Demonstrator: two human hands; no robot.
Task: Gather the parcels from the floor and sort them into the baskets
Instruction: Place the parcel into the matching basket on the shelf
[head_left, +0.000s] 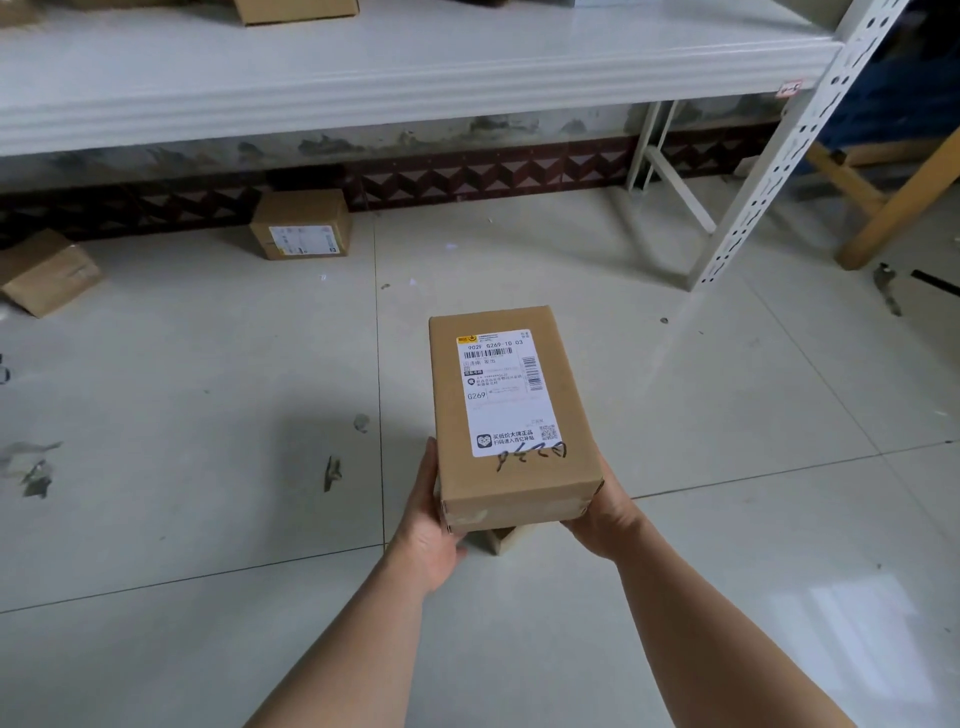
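So both hands have hold of one box (511, 410), lifted clear of the floor (208, 364) at mid-frame. The left hand (431, 525) clasps its near left corner, thumb lying up the side and fingers tucked out of sight underneath. The right hand (605, 512) cups the near right corner, its fingers hidden below too. The box is brown cardboard, closed, its long side pointing away. On top is a white label (506, 392) with barcodes and "G269", and black handwriting at its near end. A cardboard scrap (501, 540) shows just under the box between the hands; I cannot tell whether it is held or lies on the floor.

A second box (301, 223) sits on the floor against the wall, under the shelf (415, 67), label facing out. A third box (47, 270) lies tilted at far left, well apart from it. One more carton (296, 10) stands on the shelf, cut off by the top edge.

The floor is pale glossy tile with dark scuffs. A dark red patterned band (493, 176) runs along the base of the wall. A white perforated post (779, 156) carries the shelf, with a wooden frame (893, 208) beside it at right.
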